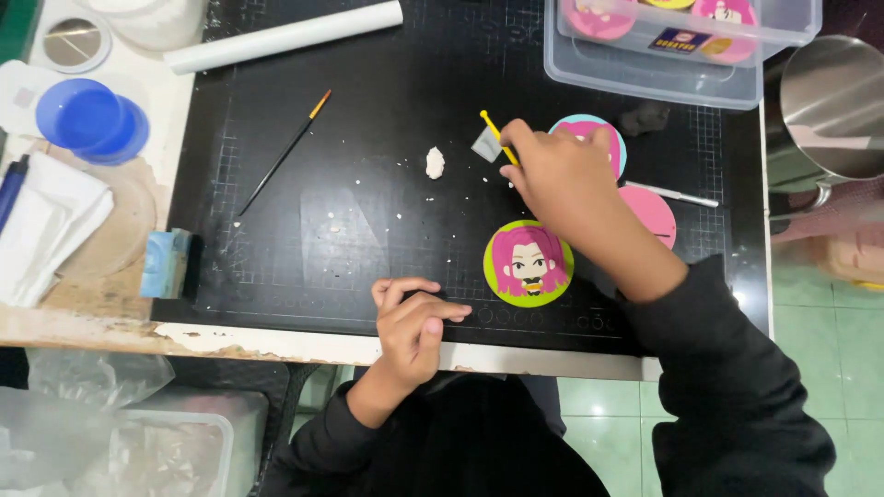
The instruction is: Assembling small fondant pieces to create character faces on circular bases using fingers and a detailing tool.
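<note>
My right hand (557,175) grips a thin yellow-handled tool (493,129) over the black cutting mat (368,184), its tip near a small grey-white scrap (485,144). A white clay lump (435,162) lies just left of it. My left hand (412,322) rests loosely curled on the mat's front edge, holding nothing. Between the hands sits a green round disc with a pink-haired cartoon figure (529,263). A teal-rimmed pink disc (612,143) and a plain pink disc (652,213) lie partly under my right hand.
A paintbrush (285,152), a white rolled tube (285,37) and a white pen-like stick (677,194) lie on the mat. A clear plastic box (663,69) holds more discs at the back. Blue cups (90,120), tissues and a metal pot (829,110) flank the mat.
</note>
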